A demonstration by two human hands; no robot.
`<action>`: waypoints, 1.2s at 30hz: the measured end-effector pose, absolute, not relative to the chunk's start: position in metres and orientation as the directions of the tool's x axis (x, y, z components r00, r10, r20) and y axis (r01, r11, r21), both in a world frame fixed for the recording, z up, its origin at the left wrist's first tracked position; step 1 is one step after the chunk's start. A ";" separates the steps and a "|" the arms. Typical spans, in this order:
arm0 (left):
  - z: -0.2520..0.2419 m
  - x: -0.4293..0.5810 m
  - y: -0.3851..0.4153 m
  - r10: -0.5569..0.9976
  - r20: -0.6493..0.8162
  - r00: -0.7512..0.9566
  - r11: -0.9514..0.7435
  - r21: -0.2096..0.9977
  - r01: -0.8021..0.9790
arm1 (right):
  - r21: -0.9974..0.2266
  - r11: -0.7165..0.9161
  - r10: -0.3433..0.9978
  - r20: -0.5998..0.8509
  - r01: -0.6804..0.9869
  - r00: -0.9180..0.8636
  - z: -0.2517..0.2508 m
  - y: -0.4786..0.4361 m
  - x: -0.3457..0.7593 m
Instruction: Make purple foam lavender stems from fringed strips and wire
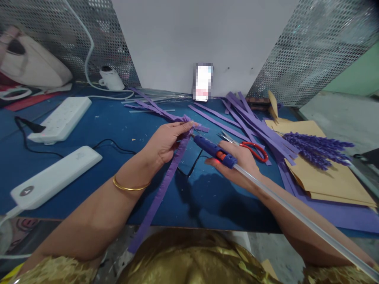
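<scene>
In my left hand the thumb and fingers pinch a purple paper strip, which hangs down past the table's front edge. Around the pinch the strip is crumpled, and a twisted purple length stretches away to the upper left. My right hand is wrapped round a blue glue gun, with a long clear glue stick coming out of its back end. The gun's nozzle points left at the strip, close by my left fingertips; whether it touches is too small to tell. Red-handled scissors lie just beyond my right hand.
Loose purple strips lie at the back right, beside brown paper and purple lavender stems. White power strips with cords occupy the left. A lit phone leans against the back board, near thin wires.
</scene>
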State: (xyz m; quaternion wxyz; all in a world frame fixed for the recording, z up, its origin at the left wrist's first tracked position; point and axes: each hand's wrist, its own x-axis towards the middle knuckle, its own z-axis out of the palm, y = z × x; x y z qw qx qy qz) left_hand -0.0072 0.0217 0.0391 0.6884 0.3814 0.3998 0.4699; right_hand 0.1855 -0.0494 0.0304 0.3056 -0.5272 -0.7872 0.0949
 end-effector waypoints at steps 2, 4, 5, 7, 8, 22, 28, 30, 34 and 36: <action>0.039 -0.007 0.022 0.953 -0.185 0.240 0.262 0.902 -0.344 | -0.467 0.423 0.890 0.373 0.777 -0.261 0.031 -0.050 0.185; 0.039 -0.007 0.022 0.955 -0.183 0.235 0.257 0.906 -0.338 | -0.461 0.422 0.893 0.362 0.781 -0.269 0.032 -0.050 0.185; 0.039 -0.007 0.022 0.956 -0.183 0.230 0.254 0.908 -0.333 | -0.459 0.421 0.894 0.355 0.783 -0.273 0.033 -0.050 0.185; 0.040 -0.007 0.022 0.957 -0.185 0.222 0.252 0.910 -0.328 | -0.460 0.417 0.898 0.341 0.784 -0.278 0.034 -0.051 0.184; 0.040 -0.006 0.022 0.958 -0.186 0.220 0.252 0.910 -0.329 | -0.462 0.415 0.900 0.333 0.784 -0.280 0.034 -0.051 0.184; 0.041 -0.007 0.023 0.961 -0.197 0.196 0.255 0.906 -0.337 | -0.475 0.423 0.901 0.315 0.772 -0.300 0.036 -0.053 0.183; 0.044 -0.006 0.022 0.962 -0.205 0.179 0.256 0.906 -0.339 | -0.454 0.434 0.896 0.310 0.778 -0.319 0.036 -0.053 0.182; 0.044 -0.006 0.022 0.964 -0.204 0.172 0.251 0.912 -0.325 | -0.446 0.443 0.892 0.308 0.777 -0.332 0.037 -0.053 0.183; 0.043 -0.007 0.024 0.967 -0.199 0.161 0.241 0.916 -0.320 | -0.415 0.455 0.885 0.312 0.788 -0.346 0.037 -0.053 0.183; 0.042 -0.007 0.024 0.968 -0.191 0.163 0.237 0.911 -0.337 | -0.407 0.459 0.882 0.313 0.790 -0.351 0.037 -0.053 0.183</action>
